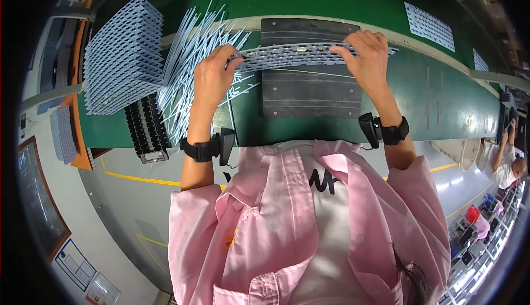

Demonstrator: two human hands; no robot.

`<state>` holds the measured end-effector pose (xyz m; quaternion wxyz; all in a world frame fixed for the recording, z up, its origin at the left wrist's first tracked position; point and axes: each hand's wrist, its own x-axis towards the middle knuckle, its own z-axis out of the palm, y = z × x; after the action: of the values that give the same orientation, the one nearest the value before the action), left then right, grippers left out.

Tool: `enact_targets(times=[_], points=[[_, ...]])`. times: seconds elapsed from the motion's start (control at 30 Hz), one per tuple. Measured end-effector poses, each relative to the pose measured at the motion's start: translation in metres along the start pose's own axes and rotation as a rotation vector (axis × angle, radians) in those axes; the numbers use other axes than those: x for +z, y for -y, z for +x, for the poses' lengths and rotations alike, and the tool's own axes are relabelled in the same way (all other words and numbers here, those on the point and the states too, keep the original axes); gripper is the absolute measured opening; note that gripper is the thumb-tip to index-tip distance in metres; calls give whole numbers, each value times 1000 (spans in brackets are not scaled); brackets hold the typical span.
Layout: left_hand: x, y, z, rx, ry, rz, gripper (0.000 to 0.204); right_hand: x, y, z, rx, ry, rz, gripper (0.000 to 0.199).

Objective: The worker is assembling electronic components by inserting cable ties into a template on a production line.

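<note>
A long pale blue-grey panel (292,57), pierced with rows of slots, is held up tilted across the middle of the bench. My left hand (214,76) pinches its left end between thumb and fingers. Near the right end, my right hand (367,59) grips the panel with its fingers over the far edge and its thumb on the near face. Below it lies a dark grey screwed-down plate (309,98), partly covered by the panel. Just left of my left hand, a loose heap of thin pale strips (190,65) spreads over the bench, and some strips reach under that hand.
A tall stack of similar panels (124,56) stands on the left of the green bench (419,95). Beside it is a black slotted rack (146,128) at the front edge. Another panel (430,26) lies far right. A person (499,161) works beyond the bench's right end.
</note>
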<state>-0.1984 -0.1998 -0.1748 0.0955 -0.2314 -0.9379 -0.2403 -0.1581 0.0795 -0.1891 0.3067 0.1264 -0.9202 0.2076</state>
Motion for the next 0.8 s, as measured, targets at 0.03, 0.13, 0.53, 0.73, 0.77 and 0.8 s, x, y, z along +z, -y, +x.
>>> enact_targets(times=[0.03, 0.13, 0.53, 0.73, 0.77, 0.8], points=[[4, -2, 4, 24, 12, -23, 14, 1, -4, -6, 25, 22, 1, 27], [8, -5, 8, 55, 29, -53, 14, 5, -11, -13, 64, 66, 22, 27], [16, -19, 9, 58, 114, -87, 14, -4, -14, -37, 135, 50, -4, 24], [23, -14, -2, 65, 51, -97, 16, -4, -12, -35, 85, 13, 12, 23], [25, -13, -3, 66, 19, -122, 17, -5, -12, -33, 70, 0, 11, 23], [26, -12, -1, 68, 23, -124, 17, -4, -13, -30, 74, 1, 10, 23]])
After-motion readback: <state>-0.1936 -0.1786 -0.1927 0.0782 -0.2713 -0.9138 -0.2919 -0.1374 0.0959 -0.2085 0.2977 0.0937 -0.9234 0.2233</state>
